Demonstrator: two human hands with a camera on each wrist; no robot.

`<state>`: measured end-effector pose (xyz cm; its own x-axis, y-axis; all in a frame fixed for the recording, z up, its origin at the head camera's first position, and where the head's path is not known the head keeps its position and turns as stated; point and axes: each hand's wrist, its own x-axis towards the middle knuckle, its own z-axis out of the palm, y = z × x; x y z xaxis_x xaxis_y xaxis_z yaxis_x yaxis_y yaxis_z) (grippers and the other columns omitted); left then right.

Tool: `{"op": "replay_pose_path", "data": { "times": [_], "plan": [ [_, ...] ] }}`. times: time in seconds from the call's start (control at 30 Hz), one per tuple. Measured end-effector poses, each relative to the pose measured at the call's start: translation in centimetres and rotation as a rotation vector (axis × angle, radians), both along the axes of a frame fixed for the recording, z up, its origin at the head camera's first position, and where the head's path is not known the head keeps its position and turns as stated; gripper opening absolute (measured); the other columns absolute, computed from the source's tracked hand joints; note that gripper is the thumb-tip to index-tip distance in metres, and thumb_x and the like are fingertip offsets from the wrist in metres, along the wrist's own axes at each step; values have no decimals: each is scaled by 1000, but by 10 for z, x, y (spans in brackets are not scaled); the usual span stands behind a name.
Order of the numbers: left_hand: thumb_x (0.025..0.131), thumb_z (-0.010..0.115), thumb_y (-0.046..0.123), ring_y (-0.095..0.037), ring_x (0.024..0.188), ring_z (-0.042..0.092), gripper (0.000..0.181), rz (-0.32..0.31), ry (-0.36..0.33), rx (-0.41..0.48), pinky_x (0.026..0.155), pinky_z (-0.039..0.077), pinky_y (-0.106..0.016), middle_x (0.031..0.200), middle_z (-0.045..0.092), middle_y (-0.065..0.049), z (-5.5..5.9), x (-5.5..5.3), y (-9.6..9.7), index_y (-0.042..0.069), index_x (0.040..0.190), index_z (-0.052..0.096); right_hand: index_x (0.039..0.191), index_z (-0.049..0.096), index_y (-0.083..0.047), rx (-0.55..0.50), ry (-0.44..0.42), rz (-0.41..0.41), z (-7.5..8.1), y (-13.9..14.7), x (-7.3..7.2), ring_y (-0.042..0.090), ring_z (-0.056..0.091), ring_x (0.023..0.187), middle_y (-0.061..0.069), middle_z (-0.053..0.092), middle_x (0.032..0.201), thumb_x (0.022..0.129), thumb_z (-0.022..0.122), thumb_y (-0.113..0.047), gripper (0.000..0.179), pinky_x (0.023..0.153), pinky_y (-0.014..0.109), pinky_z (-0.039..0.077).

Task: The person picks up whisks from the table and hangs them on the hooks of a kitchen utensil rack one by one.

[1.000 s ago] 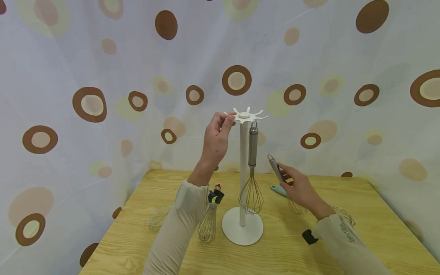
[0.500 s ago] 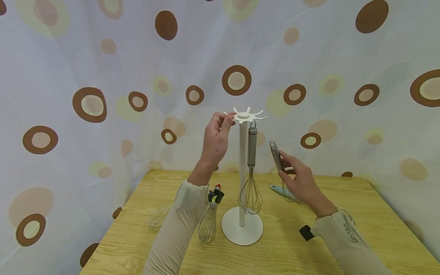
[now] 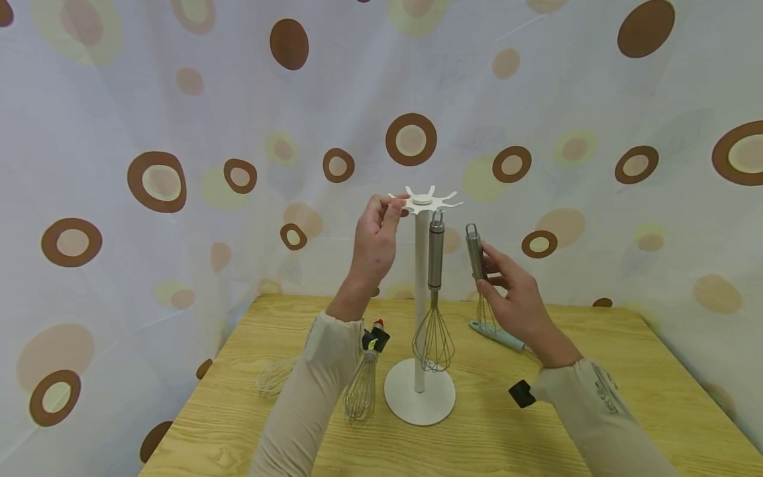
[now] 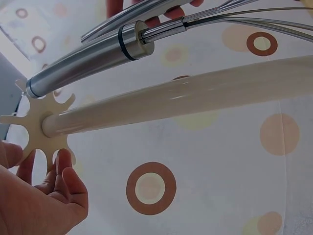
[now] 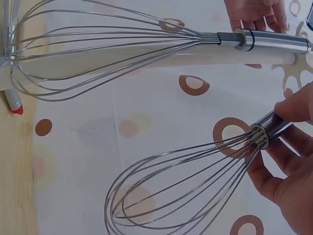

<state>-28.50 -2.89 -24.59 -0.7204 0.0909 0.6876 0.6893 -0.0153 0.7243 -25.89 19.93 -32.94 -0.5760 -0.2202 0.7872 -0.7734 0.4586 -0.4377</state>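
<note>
A white stand [image 3: 420,305] with a round base and a star-shaped top of several prongs stands upright on the table. My left hand [image 3: 374,235] pinches a prong of that top, its fingers [image 4: 63,171] curled at the edge in the left wrist view. From another prong a steel whisk [image 3: 436,258] hangs straight down by its wire loop. My right hand [image 3: 515,298] holds a second, smaller steel whisk [image 5: 181,186] by its handle, to the right of the hanging one and apart from it. Its loop points up and its wires point down, partly behind the hand.
Another whisk [image 3: 360,391] lies left of the base, next to a dark object with a red tip [image 3: 377,334]. Further left, whisk wires [image 3: 277,377] show behind the sleeve. A light-blue handled utensil [image 3: 497,335] lies on the wooden table [image 3: 477,437]. Behind hangs a dotted curtain [image 3: 334,86].
My right hand has lifted the smaller whisk, and the whisk has turned more upright, its loop rising toward the stand's top. My left hand stays on the prong.
</note>
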Motion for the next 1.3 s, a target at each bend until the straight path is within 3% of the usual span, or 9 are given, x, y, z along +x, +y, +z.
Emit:
{"op": "replay_pose_path", "data": {
  "times": [0.17,0.43,0.7,1.3],
  "plan": [
    [103,41,17,-24,105,55,21,1,-9,0,95,40,-28,126,57,-14,0,0,0,-3,103,49,143,39,-3,-44,10,70,10,-7,4,12,57,97,18,60,112,88,53,16,60,81,14,46],
    [103,40,17,-29,106,54,21,20,0,-8,77,36,-25,125,58,-13,-1,-2,0,-2,102,49,144,38,-5,-81,-5,120,24,-15,9,14,58,96,21,59,113,89,50,16,60,81,16,45],
    [103,39,16,-22,103,55,20,19,-6,-6,79,38,-25,124,58,-12,-1,-2,-1,-1,102,49,145,37,-6,-107,-60,168,28,-19,5,12,60,96,17,60,114,91,48,15,58,82,18,47],
    [104,39,18,-21,104,55,21,31,-5,-21,79,38,-26,125,58,-11,0,-2,0,-1,100,48,146,35,-10,-97,-129,187,32,-22,0,17,59,97,15,58,118,94,44,12,57,84,18,46]
  ]
}}
